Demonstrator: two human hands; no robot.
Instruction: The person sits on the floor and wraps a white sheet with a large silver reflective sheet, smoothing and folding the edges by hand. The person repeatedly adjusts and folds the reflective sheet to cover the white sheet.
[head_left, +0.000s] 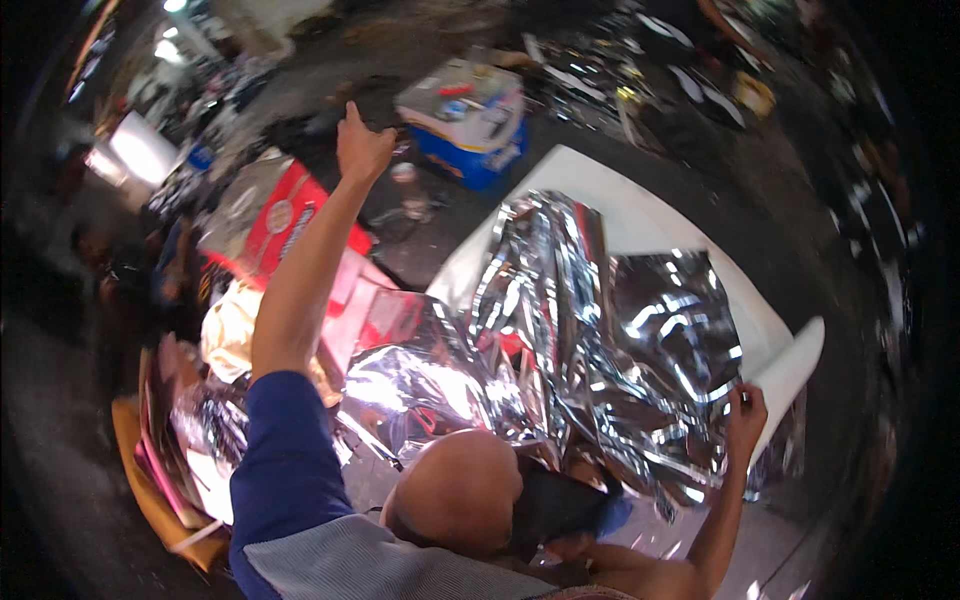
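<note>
Crumpled silver foil sheeting point(540, 290) lies spread in front of me, with a flatter, darker reflective piece point(675, 310) at its right. Beneath it is a large white sheet point(570, 175) whose right edge curls up. Far forward and left, my left hand point(365, 150) is raised with its index finger and thumb stretched out, holding nothing. At the right edge of the foil, my right hand point(745, 420) has its fingers closed and seems to pinch the foil's margin. The exact grip is too small to see.
A blue and white box point(465, 125) with small items on top stands beyond the foil. A red printed package point(285, 220) lies under my left arm. Cream cloth point(232, 330) and stacked flat pieces point(165, 450) are at the left. Cluttered dark scraps point(590, 75) lie farther off.
</note>
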